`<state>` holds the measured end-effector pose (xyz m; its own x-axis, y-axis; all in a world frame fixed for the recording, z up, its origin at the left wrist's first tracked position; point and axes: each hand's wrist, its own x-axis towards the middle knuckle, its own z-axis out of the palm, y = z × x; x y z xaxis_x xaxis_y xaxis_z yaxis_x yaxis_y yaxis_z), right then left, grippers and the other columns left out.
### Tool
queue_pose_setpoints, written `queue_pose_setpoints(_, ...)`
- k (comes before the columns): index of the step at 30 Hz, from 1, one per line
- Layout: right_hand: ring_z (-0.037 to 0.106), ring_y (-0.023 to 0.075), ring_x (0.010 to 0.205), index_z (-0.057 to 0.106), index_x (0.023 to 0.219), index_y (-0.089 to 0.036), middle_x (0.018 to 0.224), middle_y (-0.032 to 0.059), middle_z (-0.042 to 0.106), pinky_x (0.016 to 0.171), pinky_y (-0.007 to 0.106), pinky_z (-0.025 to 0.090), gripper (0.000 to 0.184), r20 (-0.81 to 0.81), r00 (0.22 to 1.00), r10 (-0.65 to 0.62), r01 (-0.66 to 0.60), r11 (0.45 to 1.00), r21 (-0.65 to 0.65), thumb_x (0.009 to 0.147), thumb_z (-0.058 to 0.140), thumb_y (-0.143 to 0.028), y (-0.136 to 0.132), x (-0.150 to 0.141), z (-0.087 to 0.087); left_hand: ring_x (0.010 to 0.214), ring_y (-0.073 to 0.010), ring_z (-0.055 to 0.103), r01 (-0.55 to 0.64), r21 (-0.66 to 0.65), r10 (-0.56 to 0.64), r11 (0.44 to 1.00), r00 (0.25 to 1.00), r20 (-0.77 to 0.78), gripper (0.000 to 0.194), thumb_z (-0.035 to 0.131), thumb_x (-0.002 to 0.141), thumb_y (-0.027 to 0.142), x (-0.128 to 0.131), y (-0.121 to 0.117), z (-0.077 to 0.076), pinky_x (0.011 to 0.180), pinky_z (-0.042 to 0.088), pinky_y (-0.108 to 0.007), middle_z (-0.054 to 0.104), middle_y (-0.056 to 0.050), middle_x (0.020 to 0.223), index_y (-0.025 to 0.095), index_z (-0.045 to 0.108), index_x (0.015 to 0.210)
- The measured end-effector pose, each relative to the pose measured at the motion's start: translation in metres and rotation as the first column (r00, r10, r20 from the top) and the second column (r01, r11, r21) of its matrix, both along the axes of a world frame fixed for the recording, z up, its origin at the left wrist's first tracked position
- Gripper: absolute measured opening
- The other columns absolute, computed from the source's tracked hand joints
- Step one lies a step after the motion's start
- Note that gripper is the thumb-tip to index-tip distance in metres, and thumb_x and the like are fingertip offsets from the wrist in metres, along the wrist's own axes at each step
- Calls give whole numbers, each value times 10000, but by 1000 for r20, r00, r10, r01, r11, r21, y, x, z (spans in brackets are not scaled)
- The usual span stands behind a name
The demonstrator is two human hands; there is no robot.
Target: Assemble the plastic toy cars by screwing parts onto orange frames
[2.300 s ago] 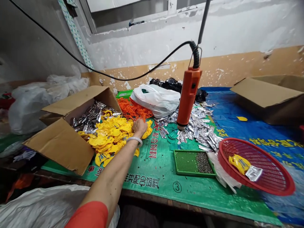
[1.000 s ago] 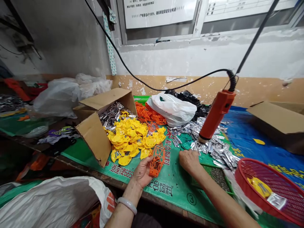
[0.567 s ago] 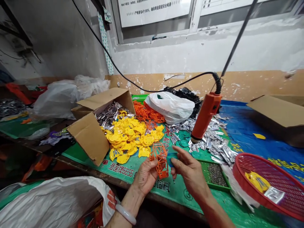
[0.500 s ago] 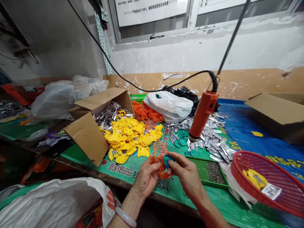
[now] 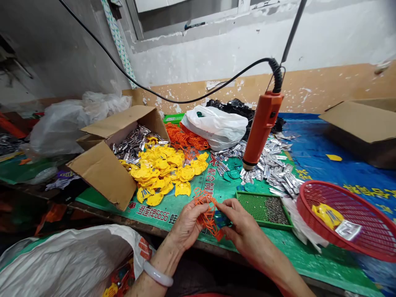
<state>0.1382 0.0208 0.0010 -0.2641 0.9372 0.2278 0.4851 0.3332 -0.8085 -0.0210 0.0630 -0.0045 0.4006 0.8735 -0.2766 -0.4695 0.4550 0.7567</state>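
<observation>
My left hand (image 5: 187, 225) is closed on an orange openwork plastic piece (image 5: 204, 199), held just above the table's front edge. My right hand (image 5: 244, 227) pinches a translucent teal plastic piece (image 5: 221, 219) against the right side of the orange one. Whether the two are joined, I cannot tell; fingers cover part of both. Yellow plastic parts (image 5: 161, 165) lie heaped beyond my left hand. An orange electric screwdriver (image 5: 261, 128) hangs above silver strips (image 5: 269, 165), past my right hand.
A green tray (image 5: 253, 208) holds small screws at the right, next to a red basket (image 5: 343, 243). An open cardboard box (image 5: 102, 175) spills silver parts at the left. A white bag (image 5: 219, 128) sits behind; a white sack (image 5: 68, 260) is at the lower left.
The view has tilted downward. My right fingers have shifted on the teal piece, which shows more and sits farther right on the orange piece. Both hands keep their hold.
</observation>
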Motion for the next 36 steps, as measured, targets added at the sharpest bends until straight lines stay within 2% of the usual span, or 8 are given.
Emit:
queue_pose_setpoints(5, 654, 212, 853, 430, 1342, -109, 1148, 185, 498, 741, 405, 590, 537, 280, 960, -16, -12, 995, 96, 814, 395, -15, -2, 1, -13, 790, -178, 634, -47, -106, 52, 993, 998, 44, 185, 660, 763, 144, 0, -6, -4, 683, 524, -315, 711, -67, 925, 135, 692, 945)
queue_pose_setpoints(11, 660, 235, 960, 231, 1448, -212, 1169, 169, 506, 773, 398, 600, 584, 302, 951, -62, -12, 971, 237, 901, 390, -79, 2, 4, -18, 799, -213, 661, 15, -267, 38, 964, 980, 194, 178, 628, 779, 150, 0, -11, -3, 758, 545, -419, 726, -98, 902, 107, 704, 935)
queue_pose_setpoints(16, 652, 251, 999, 331, 1379, -141, 1207, 189, 507, 864, 457, 567, 469, 306, 952, -5, -8, 999, 43, 916, 399, -108, 5, 4, -5, 786, -221, 661, -11, -263, 61, 965, 982, 181, 174, 618, 786, 143, 2, -15, -6, 753, 544, -446, 723, -97, 902, 120, 700, 938)
queue_pose_setpoints(21, 639, 210, 1018, 355, 1365, -145, 1249, 178, 453, 901, 394, 552, 475, 287, 957, 51, -31, 997, -75, 898, 381, -65, 4, 5, -2, 831, -217, 634, -56, -232, 93, 971, 984, 152, 171, 619, 784, 138, 3, -15, -9, 770, 536, -433, 708, -99, 901, 116, 686, 940)
queue_pose_setpoints(25, 652, 214, 914, 373, 1357, -106, 1142, 173, 503, 805, 386, 585, 496, 336, 942, 10, 7, 999, -50, 865, 411, -58, 5, 6, -4, 852, -221, 628, -74, -223, 107, 972, 984, 140, 160, 634, 767, 142, 4, -15, -13, 796, 527, -439, 703, -93, 910, 118, 684, 917)
queue_pose_setpoints(29, 661, 198, 854, 396, 1350, -109, 1104, 164, 549, 716, 344, 603, 507, 347, 937, 49, -55, 998, 8, 849, 390, -32, 4, 11, -4, 854, -220, 634, -62, -218, 94, 974, 985, 142, 175, 640, 757, 151, 5, -15, -17, 809, 520, -427, 706, -88, 916, 128, 685, 925)
queue_pose_setpoints(32, 655, 248, 994, 375, 1386, -114, 1160, 186, 581, 775, 387, 600, 545, 390, 921, 5, -53, 992, 111, 848, 384, -29, 0, 17, -15, 861, -227, 639, -61, -228, 95, 972, 986, 139, 185, 636, 755, 152, 6, -14, -19, 805, 522, -427, 711, -96, 927, 122, 688, 930)
queue_pose_setpoints(36, 537, 337, 1238, 369, 1416, -192, 1400, 176, 493, 895, 484, 558, 576, 414, 907, -75, -30, 970, 240, 855, 482, -132, -2, 20, -37, 826, -217, 637, -72, -256, 113, 964, 982, 148, 178, 642, 749, 152, 5, -12, -18, 778, 534, -433, 719, -92, 902, 121, 696, 915)
